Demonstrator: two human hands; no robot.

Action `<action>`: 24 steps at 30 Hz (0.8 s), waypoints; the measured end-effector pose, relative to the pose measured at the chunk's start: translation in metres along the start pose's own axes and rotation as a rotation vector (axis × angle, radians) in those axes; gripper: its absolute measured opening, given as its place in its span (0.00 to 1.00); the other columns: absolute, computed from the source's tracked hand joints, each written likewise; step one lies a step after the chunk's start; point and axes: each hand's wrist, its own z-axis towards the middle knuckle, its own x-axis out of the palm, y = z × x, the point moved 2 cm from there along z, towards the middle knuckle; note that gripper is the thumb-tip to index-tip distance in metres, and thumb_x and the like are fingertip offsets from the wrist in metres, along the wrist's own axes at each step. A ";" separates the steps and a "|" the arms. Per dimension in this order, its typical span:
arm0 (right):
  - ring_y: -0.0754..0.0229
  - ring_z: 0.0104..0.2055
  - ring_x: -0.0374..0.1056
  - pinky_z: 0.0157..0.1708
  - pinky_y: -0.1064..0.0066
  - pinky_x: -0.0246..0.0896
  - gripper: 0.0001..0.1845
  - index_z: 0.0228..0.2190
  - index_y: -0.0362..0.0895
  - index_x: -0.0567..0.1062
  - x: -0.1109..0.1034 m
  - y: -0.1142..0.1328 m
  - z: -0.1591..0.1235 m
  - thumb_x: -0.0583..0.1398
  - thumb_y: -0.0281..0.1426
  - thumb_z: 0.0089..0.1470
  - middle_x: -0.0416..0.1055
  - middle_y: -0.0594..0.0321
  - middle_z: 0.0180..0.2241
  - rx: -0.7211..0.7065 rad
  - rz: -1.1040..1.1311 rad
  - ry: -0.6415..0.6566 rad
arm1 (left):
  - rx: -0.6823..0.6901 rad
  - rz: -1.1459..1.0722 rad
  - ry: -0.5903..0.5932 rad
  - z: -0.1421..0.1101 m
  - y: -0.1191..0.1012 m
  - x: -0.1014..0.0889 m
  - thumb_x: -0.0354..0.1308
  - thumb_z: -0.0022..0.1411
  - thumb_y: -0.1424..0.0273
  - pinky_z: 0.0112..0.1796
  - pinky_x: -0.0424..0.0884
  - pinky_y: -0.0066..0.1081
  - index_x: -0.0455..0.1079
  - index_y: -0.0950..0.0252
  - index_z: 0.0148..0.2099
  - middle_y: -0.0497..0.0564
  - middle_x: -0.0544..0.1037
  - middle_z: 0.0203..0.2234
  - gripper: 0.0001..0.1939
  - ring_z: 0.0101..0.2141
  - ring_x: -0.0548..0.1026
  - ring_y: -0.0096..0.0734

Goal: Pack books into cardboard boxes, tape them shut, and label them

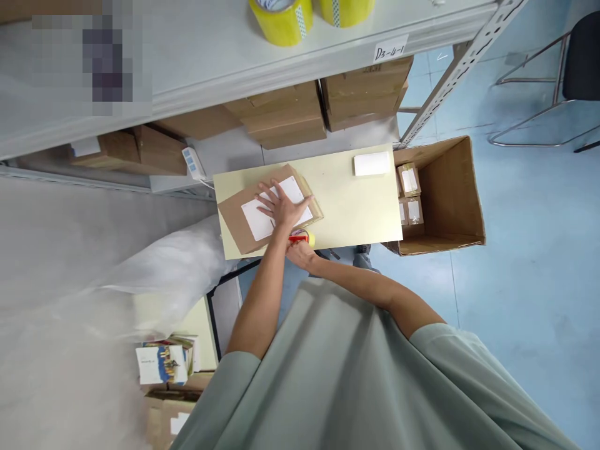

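Note:
On the pale yellow table (351, 212) lies a flat brown cardboard package (233, 212) with a white paper label (255, 222) on its upper face. My left hand (282, 207) rests across the label with fingers spread, pressing on the package. Close to the package's near edge, my right hand (301, 253) is closed around a red tape dispenser (299, 238). A roll of yellow tape (311, 239) sits in the dispenser. My right fingers partly cover the dispenser's handle.
A white box (372, 164) lies at the table's back right. An open carton (452, 197) with several small boxes stands to the right. Beyond the table, a metal shelf (210, 69) holds yellow tape rolls (284, 22) above cardboard boxes (285, 112). Plastic wrapping (173, 269) bulges at left.

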 end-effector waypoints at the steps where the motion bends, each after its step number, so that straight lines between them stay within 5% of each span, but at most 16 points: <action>1: 0.40 0.48 0.84 0.40 0.58 0.75 0.24 0.57 0.24 0.76 0.002 -0.001 0.000 0.48 0.14 0.67 0.82 0.27 0.51 0.047 -0.005 0.001 | 0.015 0.023 -0.006 -0.003 -0.003 0.005 0.72 0.59 0.41 0.75 0.31 0.76 0.34 0.67 0.88 0.68 0.24 0.85 0.73 0.81 0.23 0.78; 4: 0.45 0.48 0.85 0.44 0.61 0.75 0.20 0.58 0.26 0.75 0.013 -0.020 -0.020 0.51 0.18 0.72 0.84 0.33 0.48 0.188 -0.020 0.023 | 0.046 0.045 -0.029 -0.008 -0.004 0.012 0.72 0.58 0.46 0.75 0.32 0.78 0.34 0.64 0.89 0.66 0.26 0.85 0.72 0.81 0.25 0.79; 7: 0.43 0.48 0.85 0.47 0.59 0.74 0.19 0.60 0.25 0.72 0.029 -0.061 -0.071 0.52 0.23 0.76 0.85 0.31 0.46 0.276 -0.021 0.058 | 0.062 0.048 -0.055 -0.005 0.001 0.014 0.71 0.58 0.47 0.74 0.31 0.79 0.34 0.65 0.88 0.68 0.27 0.85 0.71 0.81 0.25 0.80; 13: 0.36 0.53 0.83 0.52 0.54 0.72 0.32 0.66 0.24 0.64 0.028 -0.143 -0.165 0.48 0.42 0.82 0.82 0.25 0.48 0.482 -0.068 0.064 | 0.093 0.031 -0.068 -0.004 0.002 0.020 0.71 0.56 0.51 0.74 0.32 0.79 0.38 0.68 0.88 0.70 0.29 0.85 0.70 0.81 0.28 0.83; 19: 0.38 0.52 0.83 0.51 0.55 0.71 0.32 0.67 0.23 0.61 -0.005 -0.155 -0.131 0.45 0.40 0.82 0.82 0.24 0.48 0.458 -0.079 0.039 | 0.252 0.053 -0.025 -0.015 0.007 0.024 0.73 0.55 0.53 0.74 0.26 0.78 0.38 0.66 0.88 0.69 0.30 0.86 0.71 0.82 0.26 0.80; 24: 0.37 0.52 0.83 0.51 0.53 0.71 0.27 0.66 0.21 0.64 -0.006 -0.140 -0.111 0.47 0.32 0.80 0.83 0.26 0.48 0.352 -0.076 0.055 | 0.374 0.102 0.023 -0.025 0.018 0.023 0.73 0.53 0.58 0.75 0.25 0.75 0.38 0.71 0.88 0.72 0.30 0.85 0.71 0.81 0.24 0.79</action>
